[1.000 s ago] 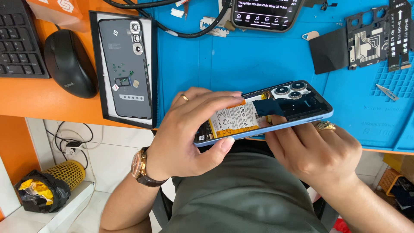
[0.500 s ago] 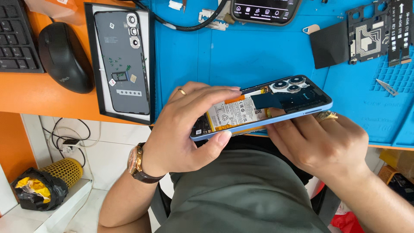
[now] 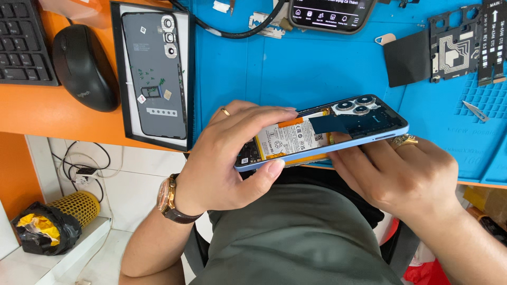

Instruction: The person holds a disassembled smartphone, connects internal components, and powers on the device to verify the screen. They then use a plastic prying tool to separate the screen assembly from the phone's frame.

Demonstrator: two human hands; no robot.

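An opened blue smartphone (image 3: pixel 364 126) with its back cover off shows a white battery (image 3: pixel 293 138) and camera lenses. It is held tilted above my lap, at the front edge of the blue work mat (image 3: pixel 327 68). My left hand (image 3: pixel 227 158) grips its lower end, fingers laid over the battery and thumb under the frame. My right hand (image 3: pixel 401 174) supports the phone from underneath and along its near edge. Both hands wear rings; a wristwatch (image 3: pixel 168 199) is on the left wrist.
A grey phone back cover (image 3: pixel 154 79) lies in a black-rimmed tray on the orange desk, beside a black mouse (image 3: pixel 84 66) and a keyboard (image 3: pixel 21 45). Another phone (image 3: pixel 330 13), black circuit parts (image 3: pixel 459 45) and tweezers (image 3: pixel 477 111) lie on the mat.
The phone and both hands have stayed in nearly the same grip. The view has shifted slightly, and my left fingers have slid a little further along the battery.
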